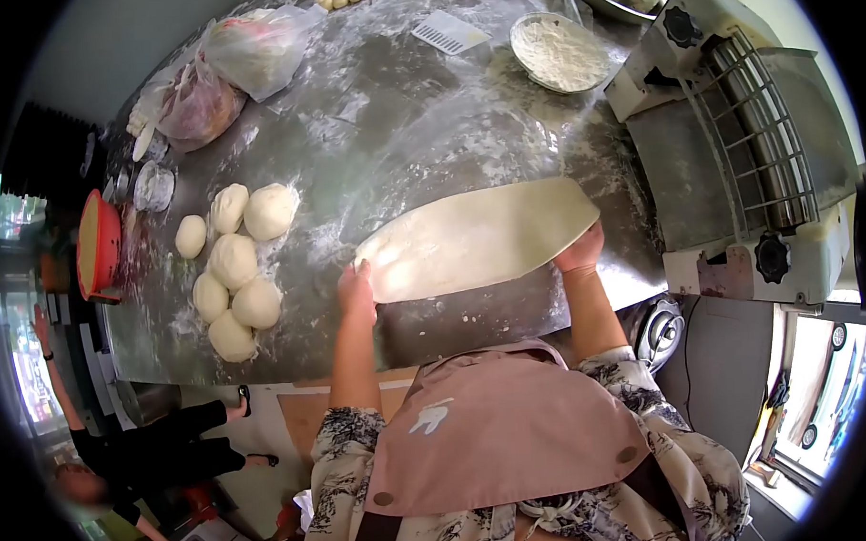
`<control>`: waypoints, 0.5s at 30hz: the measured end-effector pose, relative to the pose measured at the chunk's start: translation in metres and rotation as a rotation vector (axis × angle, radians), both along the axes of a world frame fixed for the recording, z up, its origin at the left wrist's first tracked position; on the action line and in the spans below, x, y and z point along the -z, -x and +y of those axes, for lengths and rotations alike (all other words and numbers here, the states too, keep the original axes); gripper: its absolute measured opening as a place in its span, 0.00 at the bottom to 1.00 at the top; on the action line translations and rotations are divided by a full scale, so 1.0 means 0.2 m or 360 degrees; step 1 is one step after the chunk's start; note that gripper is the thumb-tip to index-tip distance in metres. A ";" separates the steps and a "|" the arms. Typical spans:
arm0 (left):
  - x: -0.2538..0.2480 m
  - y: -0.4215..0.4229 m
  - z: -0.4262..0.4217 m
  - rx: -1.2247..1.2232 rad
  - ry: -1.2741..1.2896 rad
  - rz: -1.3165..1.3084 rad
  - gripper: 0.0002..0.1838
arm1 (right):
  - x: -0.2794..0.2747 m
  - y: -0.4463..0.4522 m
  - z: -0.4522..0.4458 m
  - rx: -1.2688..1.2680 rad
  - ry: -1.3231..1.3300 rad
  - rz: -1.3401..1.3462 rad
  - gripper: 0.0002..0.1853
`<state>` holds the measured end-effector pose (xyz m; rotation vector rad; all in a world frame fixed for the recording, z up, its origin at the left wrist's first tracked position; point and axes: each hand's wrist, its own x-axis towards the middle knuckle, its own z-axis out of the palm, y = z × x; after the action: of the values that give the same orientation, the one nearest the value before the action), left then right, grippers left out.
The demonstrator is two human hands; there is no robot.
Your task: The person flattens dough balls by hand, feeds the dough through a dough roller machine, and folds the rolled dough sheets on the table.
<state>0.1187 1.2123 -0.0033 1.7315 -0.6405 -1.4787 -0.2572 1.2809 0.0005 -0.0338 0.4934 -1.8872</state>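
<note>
A long flat sheet of dough [480,238] stretches between my two hands over the metal table. My left hand [356,292] grips its left end, with the thumb on top and the other fingers partly hidden. At the right end, my right hand [581,250] holds the lower edge, its fingers partly under the sheet. Several round dough balls [232,260] lie in a cluster on the table to the left of my left hand.
The floured metal table [353,159] bears plastic bags [258,52], a bowl of flour [559,51], a white scraper [449,32] and a red container [98,246]. A roller machine [757,130] stands at the right. Another person [163,447] is beyond the table at lower left.
</note>
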 end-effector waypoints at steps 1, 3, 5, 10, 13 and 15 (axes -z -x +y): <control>0.03 0.01 -0.01 0.0001 0.0096 -0.0154 0.14 | -0.06 0.00 -0.01 -0.0111 0.0082 0.0015 0.26; -0.01 0.02 -0.01 0.0203 0.0245 -0.0450 0.14 | -0.17 0.00 -0.04 -0.0346 0.0252 0.0053 0.26; -0.14 0.08 -0.01 0.0322 0.0350 -0.0656 0.15 | -0.31 -0.10 -0.06 -0.0611 -0.0238 0.0519 0.26; -0.33 0.38 0.03 0.0433 0.0683 -0.0791 0.16 | -0.16 -0.52 -0.05 -0.0619 -0.0408 0.3326 0.30; -0.18 0.56 0.10 0.0895 0.0963 -0.1044 0.18 | -0.13 -0.53 -0.04 -0.0641 -0.0476 0.3747 0.32; -0.24 0.63 0.16 0.1191 0.0759 -0.0784 0.21 | -0.18 -0.47 -0.07 -0.0621 -0.0319 0.3651 0.31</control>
<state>-0.0068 1.2450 0.0443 1.5288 -1.8906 -1.1743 -0.1624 1.2668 0.0366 -2.0545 1.8617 -0.5684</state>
